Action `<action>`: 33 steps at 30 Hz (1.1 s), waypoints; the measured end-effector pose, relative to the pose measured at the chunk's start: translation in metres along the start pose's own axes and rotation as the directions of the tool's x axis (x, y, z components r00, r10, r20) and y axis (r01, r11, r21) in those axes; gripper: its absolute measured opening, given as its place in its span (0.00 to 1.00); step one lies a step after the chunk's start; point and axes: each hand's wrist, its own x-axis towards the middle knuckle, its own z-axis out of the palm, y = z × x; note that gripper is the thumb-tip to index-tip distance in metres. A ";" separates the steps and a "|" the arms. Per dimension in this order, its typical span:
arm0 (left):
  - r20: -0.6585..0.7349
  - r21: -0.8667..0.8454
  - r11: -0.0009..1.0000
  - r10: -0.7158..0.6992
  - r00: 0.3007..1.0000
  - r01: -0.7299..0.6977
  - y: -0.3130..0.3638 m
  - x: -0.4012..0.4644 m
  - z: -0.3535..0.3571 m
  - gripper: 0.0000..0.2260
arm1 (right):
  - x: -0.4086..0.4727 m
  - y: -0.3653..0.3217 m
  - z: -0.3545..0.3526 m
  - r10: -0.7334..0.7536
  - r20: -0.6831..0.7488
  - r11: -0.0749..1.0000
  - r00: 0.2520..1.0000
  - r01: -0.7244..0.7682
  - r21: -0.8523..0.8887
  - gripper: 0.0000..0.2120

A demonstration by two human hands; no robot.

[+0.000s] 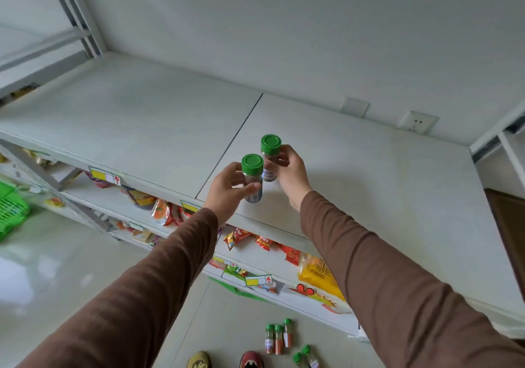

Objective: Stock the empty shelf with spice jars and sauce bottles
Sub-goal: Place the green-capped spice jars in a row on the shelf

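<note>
Beside the floor jars (278,338), two shoes (251,359) are cut off by the bottom edge; jar labels are too small to read; green basket (11,211) cropped far left.

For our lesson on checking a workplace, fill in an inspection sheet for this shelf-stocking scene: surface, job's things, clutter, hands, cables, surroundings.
Surface: top shelf, white, bare, seam down the middle.
Job's things: two green-capped jars, left jar and right jar, both held over the shelf; more jars on the floor.
Clutter: snack packets on lower shelves; green basket on the floor.
Hands: left hand grips the left jar; right hand grips the right jar.
Cables: nothing seen.
Surroundings: wall socket, tiled floor, shoes.
</note>
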 end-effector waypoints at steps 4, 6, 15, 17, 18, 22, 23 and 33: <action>0.022 0.014 1.000 0.016 1.000 -0.016 -0.004 0.013 0.005 0.15 | 0.016 0.006 0.004 0.008 -0.022 1.000 1.000 -0.008 -0.006 0.13; 0.024 0.029 0.999 0.026 0.999 -0.026 -0.006 0.019 0.008 0.15 | 0.024 0.007 0.004 0.011 -0.047 1.000 0.999 -0.011 0.000 0.12; 0.033 0.045 0.997 0.066 0.997 -0.068 -0.010 0.064 0.021 0.16 | 0.059 0.006 0.005 0.012 -0.061 1.000 0.998 -0.012 0.006 0.12; 0.029 0.049 0.996 0.079 0.996 -0.080 -0.010 0.077 0.024 0.15 | 0.070 0.004 0.001 0.015 -0.076 1.000 0.997 -0.015 -0.001 0.11; 0.025 0.050 0.995 0.081 0.996 -0.082 -0.010 0.084 0.025 0.15 | 0.077 0.003 -0.001 0.014 -0.086 1.000 0.996 -0.014 -0.003 0.11; 0.025 0.056 0.995 0.078 0.997 -0.079 -0.013 0.115 0.033 0.14 | 0.103 0.001 -0.012 0.001 -0.115 1.000 0.993 -0.002 -0.011 0.12; 0.030 0.050 0.995 0.079 0.996 -0.080 -0.014 0.123 0.035 0.14 | 0.109 0.002 -0.014 -0.004 -0.120 1.000 0.993 0.002 -0.015 0.12; 0.070 0.056 0.986 0.150 0.986 -0.154 -0.012 0.188 0.059 0.15 | 0.163 0.003 -0.034 -0.043 -0.124 0.999 0.991 0.041 -0.019 0.12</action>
